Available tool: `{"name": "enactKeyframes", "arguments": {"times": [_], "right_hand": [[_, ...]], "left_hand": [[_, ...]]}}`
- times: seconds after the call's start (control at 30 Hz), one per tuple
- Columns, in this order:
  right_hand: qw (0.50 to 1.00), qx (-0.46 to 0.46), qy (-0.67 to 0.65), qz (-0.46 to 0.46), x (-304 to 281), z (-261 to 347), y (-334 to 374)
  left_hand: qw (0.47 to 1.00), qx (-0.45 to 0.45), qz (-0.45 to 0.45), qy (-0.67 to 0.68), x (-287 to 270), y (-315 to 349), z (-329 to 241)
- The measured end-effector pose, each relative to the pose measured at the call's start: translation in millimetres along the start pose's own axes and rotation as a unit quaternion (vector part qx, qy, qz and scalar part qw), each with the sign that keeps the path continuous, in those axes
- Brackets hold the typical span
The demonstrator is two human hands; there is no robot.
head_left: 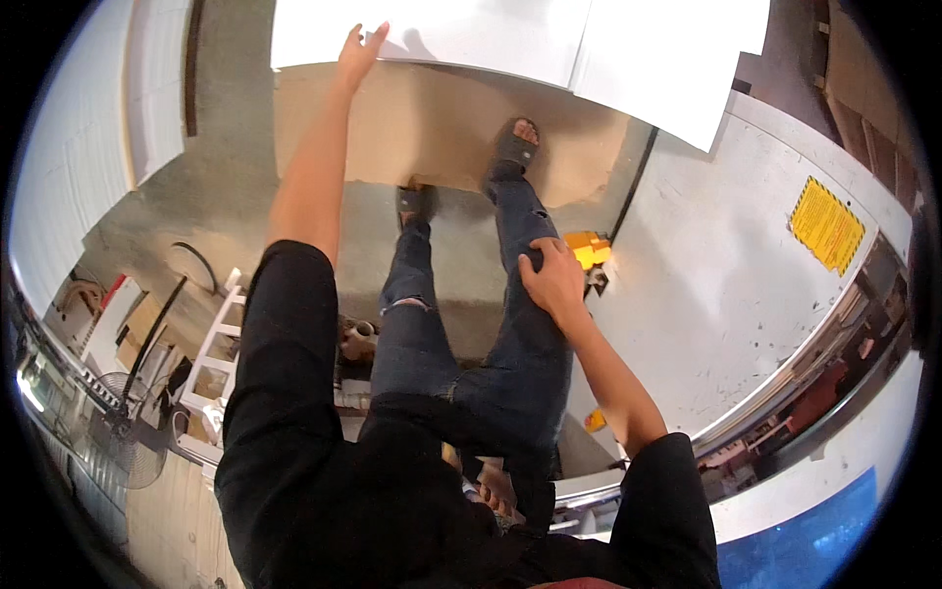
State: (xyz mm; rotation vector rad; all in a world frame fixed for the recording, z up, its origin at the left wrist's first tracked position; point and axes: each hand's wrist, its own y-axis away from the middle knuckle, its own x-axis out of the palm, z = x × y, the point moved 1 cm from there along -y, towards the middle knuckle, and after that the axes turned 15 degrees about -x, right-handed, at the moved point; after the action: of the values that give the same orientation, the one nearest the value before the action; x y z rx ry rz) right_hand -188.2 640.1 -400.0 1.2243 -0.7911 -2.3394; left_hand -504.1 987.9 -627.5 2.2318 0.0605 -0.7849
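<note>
My left hand [361, 57] reaches forward over the near left edge of a large white sheet [471, 39], thumb and fingers apart. I cannot tell whether the fingertips touch the sheet; nothing is gripped. A second white panel [667, 69] adjoins it on the right, with a seam between them. My right hand [554, 278] lies on my right leg near the knee, over the dark jeans, its fingers spread and holding nothing. Beneath the sheets, brown cardboard [442, 118] covers part of the floor, and my sandalled right foot is on it.
A white machine body [706, 275] with a yellow label [826, 226] stands at the right. Beside my right knee is a yellow object [589, 248]. White stacked sheets [78, 147] are at the far left. A fan [123, 427] and a white rack [214, 363] stand lower left.
</note>
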Motion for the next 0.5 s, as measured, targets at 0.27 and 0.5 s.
{"name": "enactKeyframes", "arguments": {"times": [0.27, 0.5], "right_hand": [[1.000, -0.009, -0.014, -0.026, -1, -1, -2], [0.999, -0.017, 0.008, -0.031, 18, 9, 8]], "left_hand": [[0.999, -0.026, -0.013, -0.024, 17, 9, -11], [0.999, -0.046, 0.011, 0.014, 16, 22, 18]]}}
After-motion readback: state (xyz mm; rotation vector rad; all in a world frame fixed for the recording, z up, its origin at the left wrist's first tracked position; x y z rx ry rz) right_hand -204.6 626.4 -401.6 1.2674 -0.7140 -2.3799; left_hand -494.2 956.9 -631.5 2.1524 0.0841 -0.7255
